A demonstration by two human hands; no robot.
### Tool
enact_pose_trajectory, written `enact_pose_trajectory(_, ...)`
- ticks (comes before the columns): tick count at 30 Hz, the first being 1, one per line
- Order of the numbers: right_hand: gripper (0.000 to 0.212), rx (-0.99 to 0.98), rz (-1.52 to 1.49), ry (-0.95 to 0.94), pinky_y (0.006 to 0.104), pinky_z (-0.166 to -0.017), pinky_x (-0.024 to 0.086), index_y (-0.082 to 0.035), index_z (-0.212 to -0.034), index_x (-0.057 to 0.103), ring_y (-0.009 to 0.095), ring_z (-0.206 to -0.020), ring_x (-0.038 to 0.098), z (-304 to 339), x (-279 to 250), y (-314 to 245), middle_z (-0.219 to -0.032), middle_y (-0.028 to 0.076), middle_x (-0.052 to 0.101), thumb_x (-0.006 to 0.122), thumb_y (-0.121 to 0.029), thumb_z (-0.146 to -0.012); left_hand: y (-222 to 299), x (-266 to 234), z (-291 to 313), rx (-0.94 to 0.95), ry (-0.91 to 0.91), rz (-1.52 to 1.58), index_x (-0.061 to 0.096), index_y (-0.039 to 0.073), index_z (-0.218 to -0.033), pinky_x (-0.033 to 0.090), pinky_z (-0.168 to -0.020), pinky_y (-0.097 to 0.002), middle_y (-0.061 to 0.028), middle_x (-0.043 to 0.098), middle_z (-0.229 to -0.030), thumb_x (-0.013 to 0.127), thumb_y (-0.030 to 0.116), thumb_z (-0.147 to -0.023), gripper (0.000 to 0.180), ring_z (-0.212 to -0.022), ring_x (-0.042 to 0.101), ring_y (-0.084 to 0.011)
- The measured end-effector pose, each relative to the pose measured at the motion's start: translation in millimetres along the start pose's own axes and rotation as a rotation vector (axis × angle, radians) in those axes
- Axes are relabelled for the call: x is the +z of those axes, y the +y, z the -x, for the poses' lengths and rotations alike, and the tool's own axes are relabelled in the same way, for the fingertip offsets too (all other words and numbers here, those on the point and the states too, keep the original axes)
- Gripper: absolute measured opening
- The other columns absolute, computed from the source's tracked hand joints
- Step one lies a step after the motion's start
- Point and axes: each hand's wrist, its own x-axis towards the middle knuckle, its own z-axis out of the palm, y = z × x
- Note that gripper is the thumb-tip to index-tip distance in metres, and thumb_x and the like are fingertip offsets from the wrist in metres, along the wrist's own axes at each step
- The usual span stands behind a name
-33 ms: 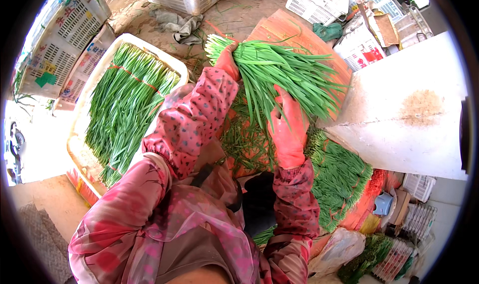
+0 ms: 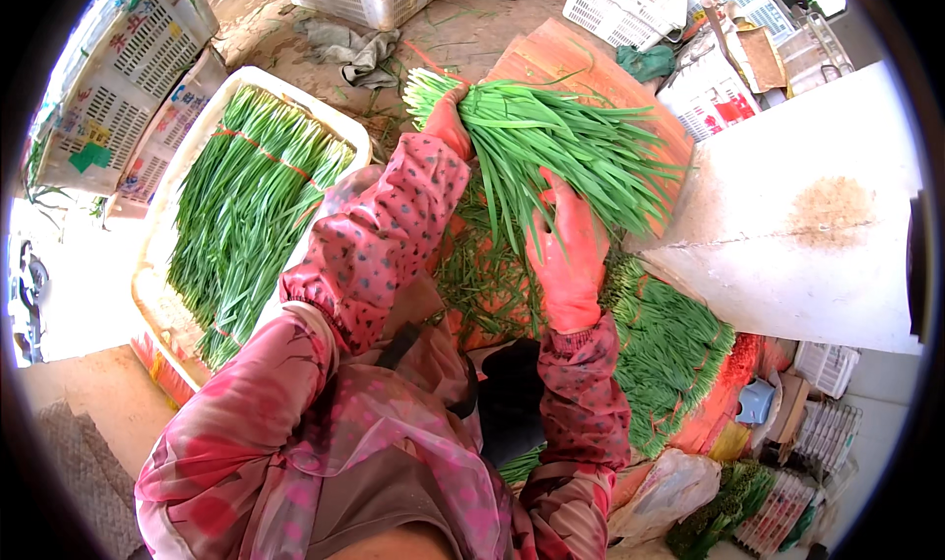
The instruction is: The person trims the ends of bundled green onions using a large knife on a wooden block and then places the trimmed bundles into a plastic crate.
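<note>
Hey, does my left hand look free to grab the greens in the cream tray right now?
Probably not: the left hand is closed around the stem end of a bunch of greens. The tray is open on top, though, so only that grip seems to stop it.

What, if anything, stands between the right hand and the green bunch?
Nothing visible stands between them: the right hand has its fingers right at the leafy side of the bunch. Whether they press on it, I cannot tell. The left hand holds it near the pale ends, away from there.
</note>
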Motion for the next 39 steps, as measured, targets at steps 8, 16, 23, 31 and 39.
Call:
enact_pose_trajectory(8,0.031,-0.152,0.069,0.096,0.0419,-0.079,0.049,-0.006,-0.118,0.062,0.032,-0.091,0.062,-8,9,-1,-0.097,0.013,0.063,0.063,-0.008,-0.087,-6,1,5,0.045,0.030,0.006,0.065,0.005,-0.106,0.054,-0.088,-0.0567,-0.0118,0.071,-0.100,0.054,0.030,-0.098,0.029,-0.089,0.069,-0.0336)
enact_pose_trajectory(16,0.016,-0.308,-0.309,-0.437,0.0448,-0.061,0.051,-0.008,-0.088,0.062,0.036,-0.069,0.062,36,31,-26,-0.076,0.015,0.060,0.067,-0.023,-0.089,14,-6,-21,0.098,-0.150,-0.082,0.064,0.001,-0.103,0.059,-0.080,-0.0497,-0.0160,0.071,-0.093,0.060,0.022,-0.093,0.024,-0.081,0.070,-0.0340)
enact_pose_trajectory(23,0.020,0.265,-0.304,-0.426,0.0400,-0.056,0.051,-0.008,-0.080,0.059,0.032,-0.068,0.066,35,4,28,-0.074,0.011,0.066,0.066,-0.022,-0.092,32,33,-48,0.237,-0.122,-0.215,0.064,0.001,-0.105,0.057,-0.086,-0.0466,-0.0136,0.069,-0.100,0.061,0.021,-0.095,0.022,-0.087,0.069,-0.0310)
enact_pose_trajectory(31,0.025,0.132,-0.138,0.067,0.0362,-0.067,0.054,-0.006,-0.111,0.062,0.030,-0.081,0.069,-20,5,26,-0.096,0.011,0.071,0.070,-0.015,-0.089,10,16,-53,0.041,-0.024,-0.045,0.061,0.002,-0.115,0.047,-0.099,-0.0604,-0.0183,0.066,-0.120,0.051,0.032,-0.100,0.036,-0.107,0.064,-0.0393)
enact_pose_trajectory(39,0.023,0.059,0.126,-0.394,0.0431,-0.062,0.049,-0.007,-0.092,0.066,0.033,-0.077,0.064,-48,49,21,-0.088,0.012,0.066,0.056,-0.027,-0.098,-13,12,-55,0.003,0.058,-0.051,0.065,0.003,-0.111,0.046,-0.100,-0.0589,-0.0176,0.068,-0.116,0.054,0.033,-0.097,0.034,-0.106,0.064,-0.0392)
